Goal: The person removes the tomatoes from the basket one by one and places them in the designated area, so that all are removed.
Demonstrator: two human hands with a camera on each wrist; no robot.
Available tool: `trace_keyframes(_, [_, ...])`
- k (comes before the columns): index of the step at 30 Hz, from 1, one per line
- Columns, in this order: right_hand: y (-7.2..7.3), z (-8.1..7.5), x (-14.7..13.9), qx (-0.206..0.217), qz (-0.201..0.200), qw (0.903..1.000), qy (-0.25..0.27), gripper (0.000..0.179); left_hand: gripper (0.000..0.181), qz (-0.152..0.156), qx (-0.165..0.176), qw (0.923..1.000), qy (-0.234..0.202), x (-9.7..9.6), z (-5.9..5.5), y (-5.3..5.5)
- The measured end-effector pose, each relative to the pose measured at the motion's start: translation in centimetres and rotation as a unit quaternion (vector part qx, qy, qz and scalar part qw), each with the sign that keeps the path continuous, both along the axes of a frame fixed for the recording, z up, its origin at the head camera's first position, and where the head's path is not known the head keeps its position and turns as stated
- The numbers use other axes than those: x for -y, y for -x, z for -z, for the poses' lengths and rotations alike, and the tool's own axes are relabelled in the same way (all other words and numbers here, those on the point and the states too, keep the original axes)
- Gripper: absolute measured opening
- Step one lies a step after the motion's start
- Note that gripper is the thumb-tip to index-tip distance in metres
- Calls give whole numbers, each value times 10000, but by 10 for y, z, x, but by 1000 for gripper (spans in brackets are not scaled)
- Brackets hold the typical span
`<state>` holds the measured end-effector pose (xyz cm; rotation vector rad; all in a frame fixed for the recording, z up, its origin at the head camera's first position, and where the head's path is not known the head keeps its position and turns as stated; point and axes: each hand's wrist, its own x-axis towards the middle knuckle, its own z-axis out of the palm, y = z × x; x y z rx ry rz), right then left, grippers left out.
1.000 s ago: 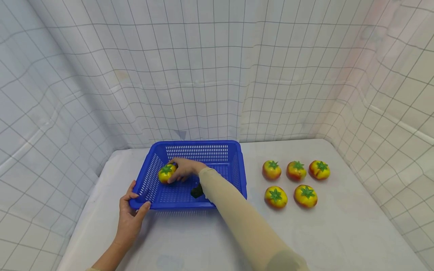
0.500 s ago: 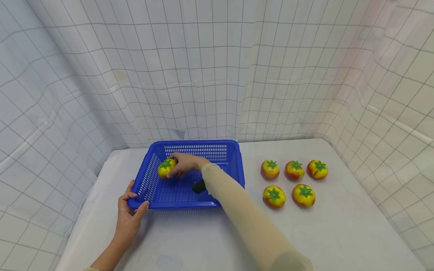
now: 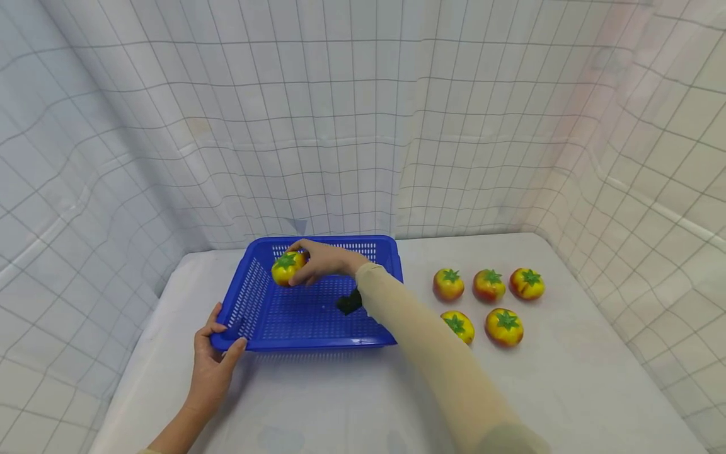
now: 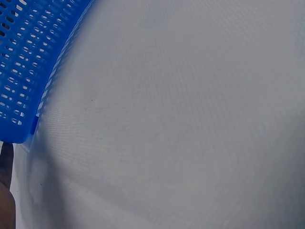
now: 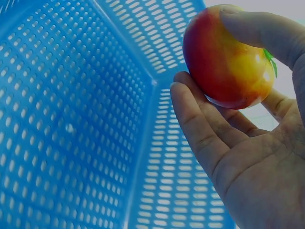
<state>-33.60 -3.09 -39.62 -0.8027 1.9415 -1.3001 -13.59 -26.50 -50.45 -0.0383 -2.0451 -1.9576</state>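
A yellow-and-red tomato [image 3: 288, 268] with a green leafy top is gripped in my right hand [image 3: 326, 260], over the back left part of a blue plastic basket [image 3: 317, 343]. In the right wrist view, the thumb lies across the tomato [image 5: 228, 57] and the fingers [image 5: 205, 124] support it from below, with the perforated basket wall behind. My left hand [image 3: 211, 372] holds the basket's front left corner, thumb at the front rim and fingers along the left side. Only one digit of it shows in the left wrist view, by the basket [image 4: 28, 71].
Several similar tomatoes [image 3: 504, 327] sit in two rows on the white table [image 3: 567, 378], right of the basket. A dark wrist camera [image 3: 348, 302] shows beneath the right sleeve [image 3: 431, 353]. Grid-patterned white curtains [image 3: 351, 126] enclose the back and sides.
My right hand has lifted the tomato from low in the basket, moving up and slightly right. The left hand keeps its hold on the corner. The view has shifted a little.
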Motion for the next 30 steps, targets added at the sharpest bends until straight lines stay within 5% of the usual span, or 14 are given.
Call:
trace_keyframes(12, [0,-20,-46,-466,153,9988,-66,70,37,87,-96,9998,-118,2,2,1])
trace_keyframes(22, [-8,-27,-98,-1166,297,9919,-418,74,38,-42,27,9998,192,1,1,1])
trace_keyframes(30, [-11,-22,-142,-1073,634,9908,-529,77,38,-68,108,9998,118,1,2,2])
